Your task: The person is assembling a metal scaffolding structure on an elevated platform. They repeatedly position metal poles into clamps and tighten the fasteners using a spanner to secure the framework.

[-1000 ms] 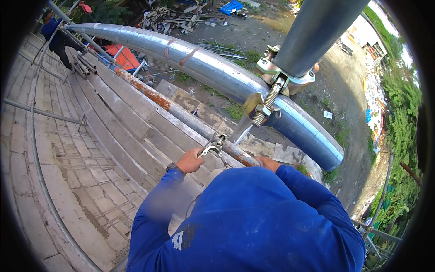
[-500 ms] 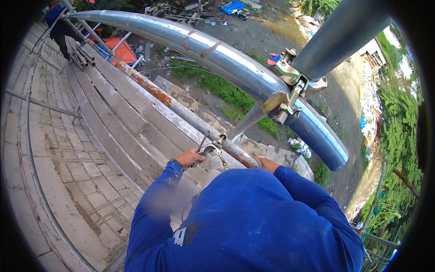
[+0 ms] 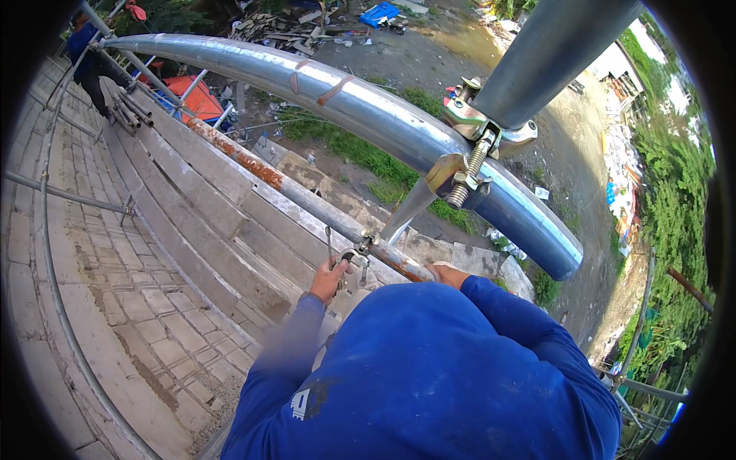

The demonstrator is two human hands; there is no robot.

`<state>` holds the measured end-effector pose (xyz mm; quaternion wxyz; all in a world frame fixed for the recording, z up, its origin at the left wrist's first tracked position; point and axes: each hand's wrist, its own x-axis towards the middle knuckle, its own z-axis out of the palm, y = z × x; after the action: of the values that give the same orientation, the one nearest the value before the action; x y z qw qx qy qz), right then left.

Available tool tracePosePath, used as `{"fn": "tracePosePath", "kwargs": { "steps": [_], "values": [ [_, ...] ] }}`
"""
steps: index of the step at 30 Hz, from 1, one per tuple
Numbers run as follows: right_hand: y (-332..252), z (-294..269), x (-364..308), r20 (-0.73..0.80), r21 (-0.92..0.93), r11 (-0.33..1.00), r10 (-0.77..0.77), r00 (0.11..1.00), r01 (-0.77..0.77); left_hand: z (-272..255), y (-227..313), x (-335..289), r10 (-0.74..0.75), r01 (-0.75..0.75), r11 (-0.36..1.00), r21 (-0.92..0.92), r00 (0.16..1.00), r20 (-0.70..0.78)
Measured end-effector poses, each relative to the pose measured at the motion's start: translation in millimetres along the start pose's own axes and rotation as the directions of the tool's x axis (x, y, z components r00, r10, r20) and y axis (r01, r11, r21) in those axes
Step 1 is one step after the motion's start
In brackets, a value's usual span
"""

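Note:
My left hand [image 3: 328,279] is closed around a slim metal wrench [image 3: 330,244], whose shaft sticks up past the thumb. Right at its fingertips, a metal scaffold coupler [image 3: 365,244] sits on a long, partly rusty pipe [image 3: 307,201]; a curved piece of it hangs beside the hand. Farther right, my right hand [image 3: 450,275] rests at the same pipe's near end, its fingers mostly hidden behind the pipe and my blue sleeve. A slanting grey tube [image 3: 411,211] meets the pipe at the coupler.
Above my hands crosses a thick shiny pipe [image 3: 383,123], joined by a bolted coupler [image 3: 475,153] to a broad upright tube [image 3: 556,65]. Planks [image 3: 192,184] run away to the left, beside a paved ledge [image 3: 146,307]. A person [image 3: 93,65] stands near loose pipes [image 3: 132,107]. Ground with debris lies below.
My left hand has turned at the wrist, bringing the wrench from a rightward lean to nearly upright. My right hand stays at the pipe. The whole view has shifted slightly.

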<state>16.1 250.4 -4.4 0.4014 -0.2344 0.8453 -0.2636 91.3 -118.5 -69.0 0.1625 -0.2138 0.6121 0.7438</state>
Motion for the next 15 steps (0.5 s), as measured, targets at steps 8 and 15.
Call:
{"fn": "tracePosePath", "kwargs": {
  "steps": [8, 15],
  "values": [
    [6, 6, 3, 0.024, 0.047, 0.999, -0.024, 0.999, 0.023, -17, 22, -10, -0.072, 0.075, 0.997, -0.022, 0.988, 0.137],
    [-9, -6, -3, 0.069, 0.026, 0.998, 0.059, 0.996, -0.061, -16, 24, -11, -0.032, 0.029, 0.999, 0.018, 0.989, 0.146]
  ]
}}
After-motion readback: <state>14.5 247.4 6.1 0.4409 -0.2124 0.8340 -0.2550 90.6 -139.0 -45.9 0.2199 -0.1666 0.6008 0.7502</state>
